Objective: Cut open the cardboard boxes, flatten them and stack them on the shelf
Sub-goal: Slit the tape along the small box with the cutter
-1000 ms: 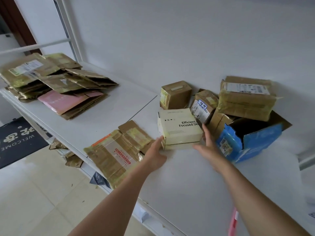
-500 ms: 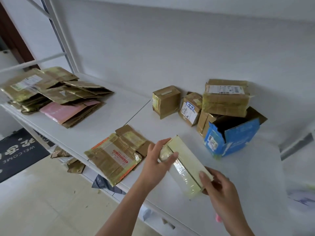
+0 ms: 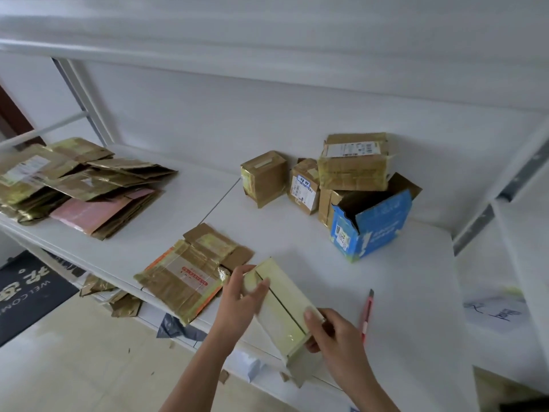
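A pale yellow-green box (image 3: pixel 280 304) is held tilted above the front of the white shelf (image 3: pixel 401 292). My left hand (image 3: pixel 237 295) grips its far end, thumb on top. Its near end is gripped by my right hand (image 3: pixel 332 334). A dark seam runs along the box's upper face. A red utility knife (image 3: pixel 367 313) lies on the shelf just right of my right hand. One flattened brown box (image 3: pixel 190 269) lies left of the held box. A pile of flattened boxes (image 3: pixel 80 185) sits at the far left.
Several taped brown boxes (image 3: pixel 264 176) and an open blue box (image 3: pixel 374 224) stand at the back by the wall. Cardboard scraps (image 3: pixel 124 304) and a grey bag (image 3: pixel 178 328) lie on a lower level. A black welcome mat (image 3: pixel 26 289) covers the floor at left.
I lifted the pale box from beside the brown boxes, pulled it toward the shelf's front edge and turned it so the seamed face shows. The view has tilted upward.
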`<action>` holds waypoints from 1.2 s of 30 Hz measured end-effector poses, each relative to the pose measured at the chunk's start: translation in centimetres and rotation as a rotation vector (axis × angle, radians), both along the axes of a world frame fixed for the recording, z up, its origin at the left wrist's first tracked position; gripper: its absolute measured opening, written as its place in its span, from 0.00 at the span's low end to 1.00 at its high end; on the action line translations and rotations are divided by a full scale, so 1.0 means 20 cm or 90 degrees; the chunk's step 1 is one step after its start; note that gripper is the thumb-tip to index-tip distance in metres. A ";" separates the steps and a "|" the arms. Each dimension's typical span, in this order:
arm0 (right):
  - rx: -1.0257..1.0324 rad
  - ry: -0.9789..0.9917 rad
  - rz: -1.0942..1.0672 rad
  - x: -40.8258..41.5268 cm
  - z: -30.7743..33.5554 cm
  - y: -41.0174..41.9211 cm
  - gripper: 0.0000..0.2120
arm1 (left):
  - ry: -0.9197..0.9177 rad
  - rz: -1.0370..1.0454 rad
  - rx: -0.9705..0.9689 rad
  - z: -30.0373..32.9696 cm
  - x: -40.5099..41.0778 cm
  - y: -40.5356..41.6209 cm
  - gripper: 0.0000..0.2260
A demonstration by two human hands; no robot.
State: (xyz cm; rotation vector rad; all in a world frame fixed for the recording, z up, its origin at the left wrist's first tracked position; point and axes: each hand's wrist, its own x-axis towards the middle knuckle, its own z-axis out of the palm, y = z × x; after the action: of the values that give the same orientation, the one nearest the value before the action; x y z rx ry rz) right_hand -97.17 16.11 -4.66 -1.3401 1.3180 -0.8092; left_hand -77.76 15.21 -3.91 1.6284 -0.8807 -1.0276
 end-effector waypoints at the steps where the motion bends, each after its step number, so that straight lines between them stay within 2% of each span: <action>1: 0.010 0.006 0.003 0.00 -0.01 -0.02 0.11 | -0.035 0.003 0.002 -0.01 -0.01 -0.02 0.09; 4: 0.044 -0.017 0.009 -0.01 -0.04 -0.06 0.11 | -0.119 -0.017 -0.018 0.00 -0.05 -0.07 0.12; 8: 0.053 -0.025 0.071 -0.04 -0.08 -0.11 0.12 | -0.063 -0.046 -0.005 0.00 -0.01 -0.11 0.10; 10: -0.011 0.025 0.072 -0.09 -0.09 -0.15 0.10 | -0.052 -0.042 0.006 0.00 0.00 -0.11 0.09; 12: -0.148 0.199 0.041 -0.19 -0.14 -0.21 0.08 | -0.063 -0.039 0.007 0.00 -0.01 -0.11 0.09; 15: -0.184 0.618 0.115 -0.38 -0.20 -0.27 0.22 | -0.064 -0.039 0.010 0.00 -0.02 -0.11 0.12; 16: -0.211 0.702 0.141 -0.43 -0.23 -0.28 0.25 | -0.064 -0.039 0.010 0.00 -0.02 -0.10 0.12; 18: -0.282 0.739 0.167 -0.48 -0.28 -0.29 0.22 | -0.066 -0.041 0.009 0.00 -0.02 -0.10 0.13; 21: -0.275 0.821 0.239 -0.50 -0.29 -0.32 0.14 | -0.047 -0.041 0.005 0.02 -0.03 -0.09 0.13; 23: -0.273 0.872 0.238 -0.50 -0.27 -0.34 0.11 | -0.051 -0.041 0.005 0.02 -0.03 -0.09 0.13; 25: -0.277 0.807 0.182 -0.49 -0.21 -0.36 0.07 | -0.057 -0.044 0.001 0.02 -0.03 -0.09 0.13; 27: -0.305 0.632 0.048 -0.43 -0.11 -0.37 0.03 | -0.063 -0.045 0.001 0.02 -0.03 -0.09 0.13; 30: -0.371 0.301 -0.080 -0.27 0.06 -0.37 0.12 | -0.067 -0.042 0.000 0.01 -0.03 -0.09 0.14; 33: -0.317 -0.008 0.006 -0.04 0.19 -0.35 0.03 | -0.061 -0.032 -0.009 0.01 -0.03 -0.09 0.14; 36: -0.171 -0.178 0.076 0.14 0.19 -0.35 0.07 | -0.062 -0.018 -0.021 0.01 -0.04 -0.09 0.17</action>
State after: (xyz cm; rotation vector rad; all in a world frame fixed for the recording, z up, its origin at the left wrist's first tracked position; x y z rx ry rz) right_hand -94.34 9.17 -0.86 -1.4384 0.9255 -1.0755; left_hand -78.56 13.44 -3.66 1.6526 -0.9830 -0.9550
